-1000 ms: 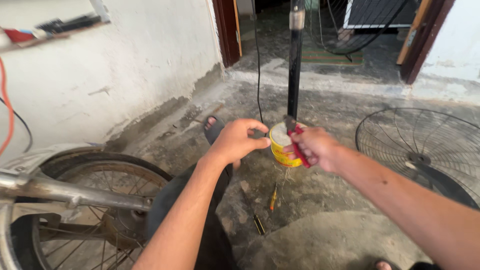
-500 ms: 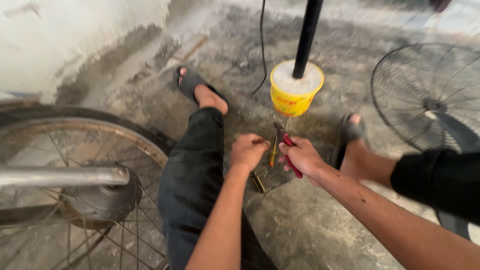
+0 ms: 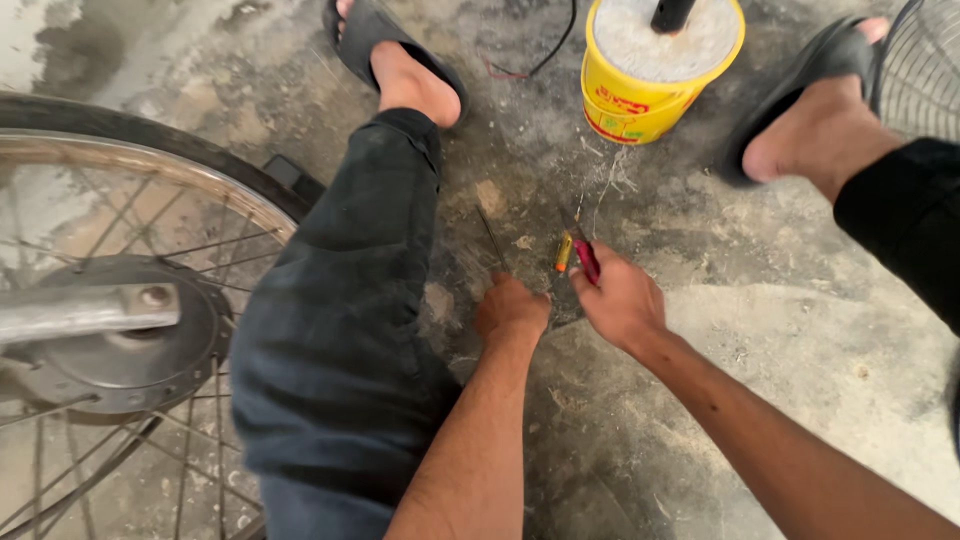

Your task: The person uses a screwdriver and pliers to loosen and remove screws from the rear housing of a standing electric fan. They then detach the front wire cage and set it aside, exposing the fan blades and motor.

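Observation:
My left hand (image 3: 512, 310) is down at the concrete floor, its fingers curled round the handle of a dark screwdriver whose thin shaft (image 3: 491, 236) sticks out beyond the knuckles. Just to its right, my right hand (image 3: 622, 300) grips red-handled pliers (image 3: 585, 258), jaws pointing away from me. A small yellow-handled screwdriver (image 3: 563, 251) lies on the floor beside the pliers' tip. Both hands are between my knees, close together but apart.
A yellow bucket (image 3: 640, 108) filled with cement holds a black pole (image 3: 671, 14) straight ahead. A spoked bike wheel (image 3: 120, 300) with its hub stands at left. My sandalled feet (image 3: 400, 70) flank the bucket. A fan grille (image 3: 925, 70) is at upper right.
My view has tilted down from the pole to the floor. Both hands dropped from the bucket's height to the floor; my left hand closed on the dark screwdriver that lay there.

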